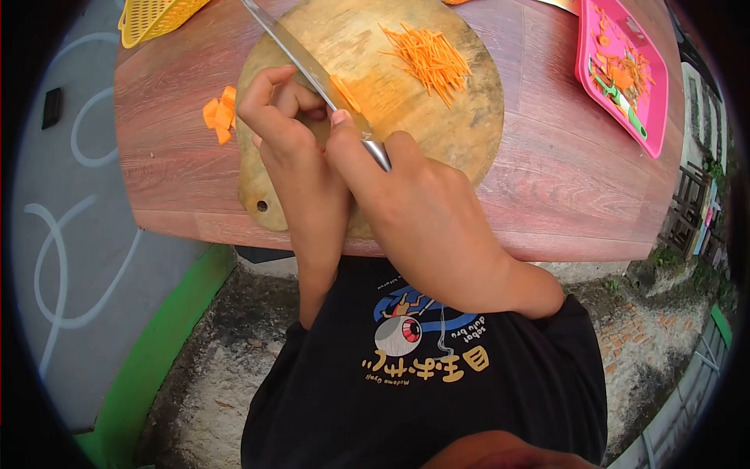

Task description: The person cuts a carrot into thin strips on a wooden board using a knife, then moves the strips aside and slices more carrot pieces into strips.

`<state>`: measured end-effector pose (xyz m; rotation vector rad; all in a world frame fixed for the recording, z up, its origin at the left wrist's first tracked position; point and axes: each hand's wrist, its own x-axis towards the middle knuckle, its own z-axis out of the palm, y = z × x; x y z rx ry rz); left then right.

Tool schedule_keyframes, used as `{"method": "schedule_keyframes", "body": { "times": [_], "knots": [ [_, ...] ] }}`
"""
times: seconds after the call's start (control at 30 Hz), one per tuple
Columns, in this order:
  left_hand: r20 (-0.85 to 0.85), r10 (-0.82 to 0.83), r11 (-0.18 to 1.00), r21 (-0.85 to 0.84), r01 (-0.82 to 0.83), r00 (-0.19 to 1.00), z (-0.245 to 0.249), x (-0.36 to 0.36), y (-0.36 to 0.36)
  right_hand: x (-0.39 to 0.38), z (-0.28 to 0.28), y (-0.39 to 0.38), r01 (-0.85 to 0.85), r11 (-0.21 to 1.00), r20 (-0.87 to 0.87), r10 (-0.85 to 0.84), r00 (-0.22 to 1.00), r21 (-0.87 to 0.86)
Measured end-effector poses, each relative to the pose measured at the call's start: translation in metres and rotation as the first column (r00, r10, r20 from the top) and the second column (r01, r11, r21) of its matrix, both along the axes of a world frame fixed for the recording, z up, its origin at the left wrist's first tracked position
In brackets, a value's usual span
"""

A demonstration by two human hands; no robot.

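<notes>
My right hand [426, 195] is closed around the handle of a kitchen knife [293, 51], its thumb near the base of the blade. The blade slants up and left over a round wooden cutting board [469, 148]. Beside it on the left is my left hand [285, 125], fingers curled close to the blade; whatever they may hold is hidden. Thin carrot slices [344, 94] lie against the blade's right side. A heap of carrot strips [433, 62] rests on the upper right of the board.
Orange carrot chunks [221, 115] sit on the wooden table [172, 172], left of the board. At the right, a pink tray [658, 133] holds carrot scraps and a green-handled peeler [625, 103]. A yellow plastic basket [156, 19] stands at the upper left.
</notes>
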<state>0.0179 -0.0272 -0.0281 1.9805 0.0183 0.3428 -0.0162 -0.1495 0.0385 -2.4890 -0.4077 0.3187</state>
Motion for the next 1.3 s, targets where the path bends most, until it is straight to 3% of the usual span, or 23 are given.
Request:
{"method": "schedule_keyframes", "body": {
  "times": [0.1,0.2,0.5,0.57,0.67,0.77,0.9,1.07,1.17,1.27,1.3],
  "knots": [
    [0.031,-0.026,0.997,-0.066,0.028,0.999,0.000,0.003,0.003,-0.005,0.005,0.000,0.009,0.999,0.014,-0.010,1.000,0.032],
    [0.056,-0.017,0.999,0.051,0.014,0.998,0.000,0.001,0.001,0.002,-0.001,0.000,0.006,0.999,0.010,-0.006,1.000,0.032],
    [-0.038,0.006,0.999,-0.035,-0.008,0.999,0.000,0.000,0.004,-0.005,0.005,-0.001,0.009,0.999,0.012,-0.009,1.000,0.034],
    [0.100,-0.037,0.999,0.020,0.035,0.994,-0.006,0.002,0.005,0.000,0.005,0.000,-0.004,1.000,0.014,0.004,1.000,0.015],
    [-0.034,0.001,1.000,0.008,-0.001,0.999,0.003,0.000,0.004,-0.002,-0.004,0.000,-0.001,0.999,0.044,-0.001,0.999,0.039],
    [0.049,-0.028,1.000,-0.009,0.028,0.998,-0.002,0.001,0.005,-0.001,0.008,0.000,-0.031,0.999,-0.001,0.031,1.000,0.021],
    [-0.022,-0.009,1.000,0.011,0.009,1.000,0.000,-0.003,0.004,-0.001,-0.001,0.002,-0.012,1.000,0.007,0.012,1.000,0.019],
    [0.087,-0.045,0.997,0.066,0.039,0.995,-0.002,0.001,0.005,-0.003,0.003,0.003,-0.007,1.000,0.020,0.007,1.000,0.006],
    [-0.049,0.007,1.000,-0.003,-0.007,0.999,0.005,-0.002,0.005,-0.004,-0.001,0.003,-0.010,0.999,0.029,0.009,1.000,0.041],
    [0.094,-0.071,0.997,0.049,0.066,0.993,-0.005,0.003,0.009,-0.004,0.004,0.003,-0.002,1.000,0.018,0.002,1.000,0.004],
    [0.087,-0.071,0.997,0.047,0.067,0.994,-0.003,0.002,0.009,0.002,-0.007,0.003,-0.020,1.000,0.103,0.017,0.994,0.025]
  ]
}}
